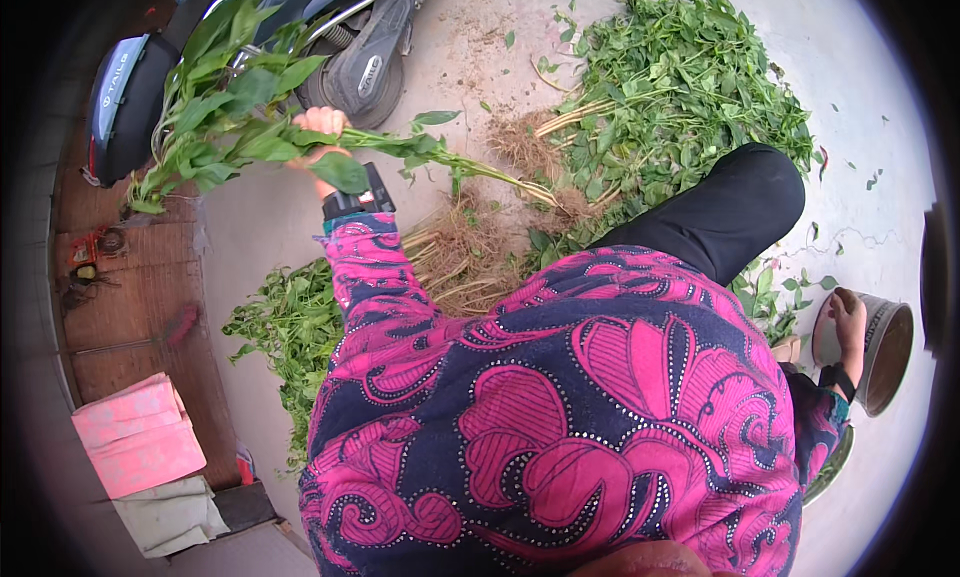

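My left hand (322, 142) is closed around the stems of an uprooted leafy green plant (215, 137). Its leaves spread out to the left, past the wrist with the black watch (365, 189). To the right, its bare stems run down toward tangled roots near my knee. Far over on the right, my right hand (850, 322) is at the side of a round bucket (888, 352), its fingers bent together; whatever they hold is too small to make out. A big pile of the same plants (690, 87) lies ahead, and more rooted stems (465, 257) lie under my left forearm.
A parked scooter (365, 72) stands at the far left. Along the left side are a brown board (135, 307), a folded pink cloth (138, 432) and a grey cloth (170, 517). Another leafy heap (290, 317) lies by my left side. Loose leaves and soil dot the concrete floor (470, 37).
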Demonstrator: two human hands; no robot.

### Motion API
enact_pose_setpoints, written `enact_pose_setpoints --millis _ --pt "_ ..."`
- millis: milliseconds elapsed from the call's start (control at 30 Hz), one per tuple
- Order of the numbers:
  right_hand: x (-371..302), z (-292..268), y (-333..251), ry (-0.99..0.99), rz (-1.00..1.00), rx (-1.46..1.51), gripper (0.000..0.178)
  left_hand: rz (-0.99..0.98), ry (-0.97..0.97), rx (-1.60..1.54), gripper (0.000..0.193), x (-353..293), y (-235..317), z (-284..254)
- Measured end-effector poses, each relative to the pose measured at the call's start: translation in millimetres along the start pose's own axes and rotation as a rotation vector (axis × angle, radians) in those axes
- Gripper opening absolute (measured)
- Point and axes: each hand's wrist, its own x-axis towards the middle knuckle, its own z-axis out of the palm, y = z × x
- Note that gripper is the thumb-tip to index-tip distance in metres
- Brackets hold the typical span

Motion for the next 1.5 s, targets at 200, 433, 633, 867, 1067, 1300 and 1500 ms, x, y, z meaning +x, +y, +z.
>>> enact_pose_setpoints --millis 200,433,633,867,1067,1300,1500 --pt "10 12 12 -0.088 0.055 -0.012 0.028 0.495 1.129 0.794 0.067 -166 176 -61" --pt "-15 16 -33 -0.136 -0.154 0.046 0.030 -1.478 1.176 2.423 0.049 -333 195 -38" --pt "-33 17 -65 -0.139 -0.171 0.076 0.030 -0.382 1.041 2.806 0.030 -277 35 -86" --pt "-15 15 -20 -0.023 0.226 -0.026 0.030 -1.254 0.076 2.616 0.035 -275 -103 -136" --pt "-16 6 2 -0.020 0.300 0.002 0.027 -1.773 -0.015 2.472 0.026 -291 -48 -149" --pt "-5 11 3 -0.031 0.306 0.028 0.027 -1.093 -0.023 2.547 0.019 -170 -146 -128" --pt "-16 8 -15 -0.016 0.326 0.082 0.029 -1.082 -0.415 2.269 0.032 -37 -351 -149"
